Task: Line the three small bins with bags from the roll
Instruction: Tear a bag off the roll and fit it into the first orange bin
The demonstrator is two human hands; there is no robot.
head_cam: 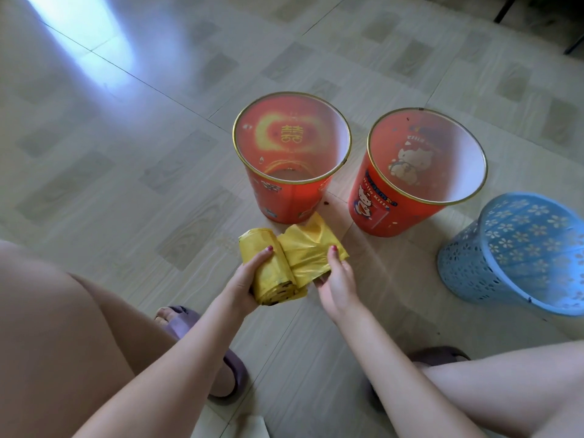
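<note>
At frame centre you hold the yellow roll of bags [274, 273], its long axis running from near you toward the bins. Your left hand [245, 279] wraps it, fingers closed around it; your right hand [336, 281] pinches the loose bag [311, 248]. Beyond stand two red bins [290, 159] [423, 172], upright and unlined, and a blue bin [518, 251] far right.

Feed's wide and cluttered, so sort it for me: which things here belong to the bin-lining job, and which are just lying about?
Job:
- yellow bag roll, held in left hand
- loose bag end, pinched by right hand
- red double-happiness bin, unlined
- red Hello Kitty bin, unlined
- blue perforated bin, unlined

Lying about:
- dark crumb on the floor between the red bins
- chair legs, top right
</note>
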